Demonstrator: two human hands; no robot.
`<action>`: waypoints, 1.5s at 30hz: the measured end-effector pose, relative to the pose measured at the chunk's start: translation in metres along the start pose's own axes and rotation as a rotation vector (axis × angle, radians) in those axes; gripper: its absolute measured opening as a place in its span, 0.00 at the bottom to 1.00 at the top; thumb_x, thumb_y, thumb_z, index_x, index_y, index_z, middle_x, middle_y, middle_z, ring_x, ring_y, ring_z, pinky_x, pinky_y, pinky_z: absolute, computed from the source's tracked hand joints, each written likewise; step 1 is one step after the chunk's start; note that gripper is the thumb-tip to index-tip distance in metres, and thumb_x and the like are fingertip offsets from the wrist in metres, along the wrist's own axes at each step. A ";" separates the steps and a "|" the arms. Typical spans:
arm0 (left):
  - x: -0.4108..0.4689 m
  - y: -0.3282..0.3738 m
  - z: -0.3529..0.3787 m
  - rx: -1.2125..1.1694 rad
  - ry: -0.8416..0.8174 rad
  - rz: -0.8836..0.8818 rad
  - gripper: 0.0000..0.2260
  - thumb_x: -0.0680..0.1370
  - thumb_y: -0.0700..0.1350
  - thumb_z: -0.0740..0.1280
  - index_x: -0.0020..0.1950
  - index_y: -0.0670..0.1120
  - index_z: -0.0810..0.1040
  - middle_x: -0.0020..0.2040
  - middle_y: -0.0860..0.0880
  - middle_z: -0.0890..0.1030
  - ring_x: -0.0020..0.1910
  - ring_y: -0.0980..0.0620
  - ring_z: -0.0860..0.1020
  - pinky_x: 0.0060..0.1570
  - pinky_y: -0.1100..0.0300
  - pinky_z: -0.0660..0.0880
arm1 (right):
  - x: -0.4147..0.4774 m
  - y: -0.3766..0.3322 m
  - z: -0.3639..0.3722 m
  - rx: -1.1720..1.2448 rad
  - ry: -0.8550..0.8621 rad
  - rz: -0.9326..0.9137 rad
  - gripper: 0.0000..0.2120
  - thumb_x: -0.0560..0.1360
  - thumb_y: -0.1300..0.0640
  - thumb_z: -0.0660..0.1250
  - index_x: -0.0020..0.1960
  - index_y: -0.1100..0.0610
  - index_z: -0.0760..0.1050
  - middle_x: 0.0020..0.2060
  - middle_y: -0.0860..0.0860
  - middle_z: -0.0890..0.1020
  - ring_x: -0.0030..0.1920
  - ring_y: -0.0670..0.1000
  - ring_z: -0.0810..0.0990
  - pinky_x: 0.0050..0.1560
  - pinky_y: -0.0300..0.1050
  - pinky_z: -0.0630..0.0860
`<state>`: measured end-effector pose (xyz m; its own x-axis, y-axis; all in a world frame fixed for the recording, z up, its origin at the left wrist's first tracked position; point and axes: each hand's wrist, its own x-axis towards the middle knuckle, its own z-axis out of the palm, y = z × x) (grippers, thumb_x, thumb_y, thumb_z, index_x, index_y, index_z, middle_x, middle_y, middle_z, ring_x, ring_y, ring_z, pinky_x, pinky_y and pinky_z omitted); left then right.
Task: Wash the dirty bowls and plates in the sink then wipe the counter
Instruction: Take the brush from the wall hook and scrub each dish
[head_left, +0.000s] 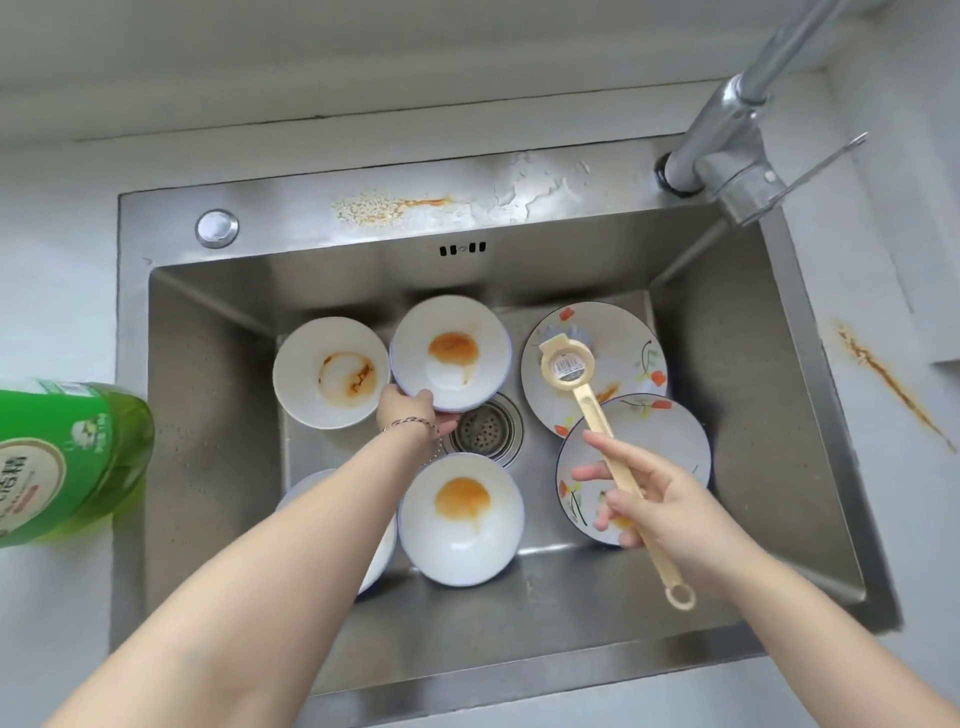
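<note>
Left hand (410, 413) has its fingers curled over the near rim of the white ceramic bowl with the orange sauce stain (449, 353), just on the far side of the round metal drain strainer (485, 428). Right hand (670, 501) is wrapped round the handle of the beige plastic long-handled dish brush (592, 410), with the brush head over the flower-painted plate (626, 332) right of the drain.

My take: tilt the bowl toward the drain, grip it firmly and scrub in circles. No suds visible, so I'd grab the green detergent bottle (67, 462), far left of the drain, first.
</note>
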<state>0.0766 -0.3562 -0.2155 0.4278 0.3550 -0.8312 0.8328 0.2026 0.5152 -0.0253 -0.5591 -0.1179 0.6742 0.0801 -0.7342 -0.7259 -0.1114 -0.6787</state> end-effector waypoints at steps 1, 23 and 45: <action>-0.003 -0.001 0.001 -0.003 0.014 0.025 0.16 0.78 0.31 0.57 0.65 0.39 0.68 0.63 0.40 0.73 0.43 0.37 0.76 0.30 0.54 0.79 | 0.000 -0.002 -0.003 -0.032 0.025 -0.016 0.29 0.76 0.73 0.56 0.62 0.41 0.69 0.42 0.50 0.82 0.26 0.45 0.72 0.25 0.37 0.66; -0.221 0.038 -0.089 -0.053 -0.342 0.094 0.23 0.74 0.30 0.57 0.60 0.55 0.69 0.48 0.46 0.77 0.32 0.37 0.82 0.30 0.56 0.80 | -0.132 -0.120 -0.032 -0.799 0.022 -0.460 0.26 0.76 0.59 0.65 0.56 0.27 0.66 0.48 0.36 0.78 0.49 0.34 0.73 0.45 0.23 0.67; -0.281 0.013 -0.126 -0.133 -0.314 0.306 0.25 0.72 0.30 0.66 0.58 0.59 0.71 0.42 0.40 0.80 0.37 0.47 0.82 0.34 0.52 0.80 | -0.176 -0.110 0.022 -1.146 -0.186 -0.329 0.21 0.80 0.54 0.54 0.64 0.30 0.66 0.35 0.42 0.73 0.31 0.46 0.69 0.33 0.39 0.67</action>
<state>-0.0772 -0.3380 0.0514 0.7501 0.1276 -0.6489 0.6076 0.2544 0.7524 -0.0671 -0.5387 0.0857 0.7059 0.4006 -0.5841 0.0828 -0.8658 -0.4936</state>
